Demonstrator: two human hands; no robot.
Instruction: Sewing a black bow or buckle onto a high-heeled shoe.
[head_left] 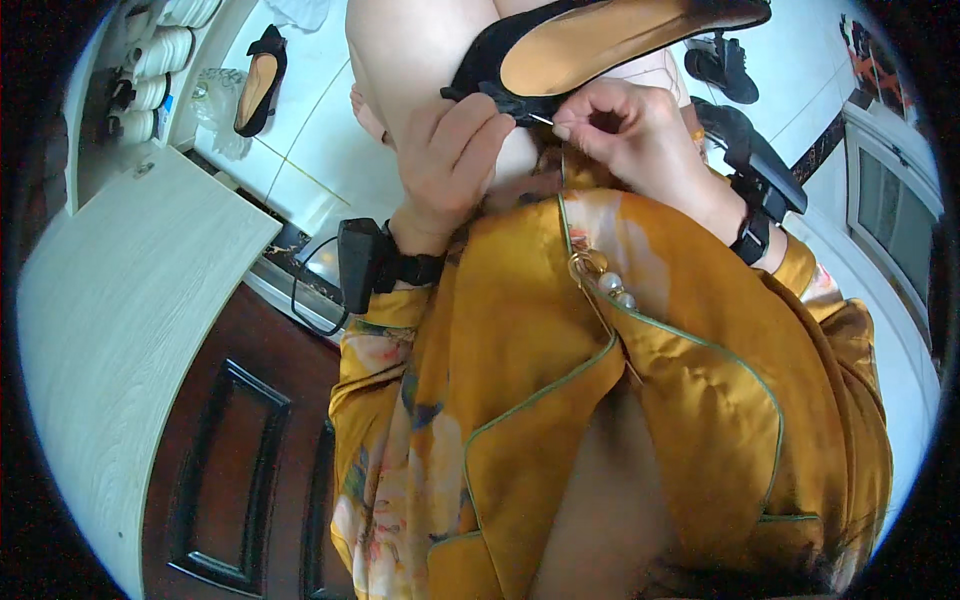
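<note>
**Black, Tan and Mustard**

The shoe (590, 45) is black with a tan insole. The garment (600, 400) is mustard yellow, green-piped, floral-patterned. At ten o'clock, a second black shoe (260, 80) lies on white floor tiles (330, 150); pale woodgrain cabinet (120, 330).

Bright daylight, glare on white floor tiles (330, 150); heavy fisheye bend + black vignette at rim; centre sharp.
</note>
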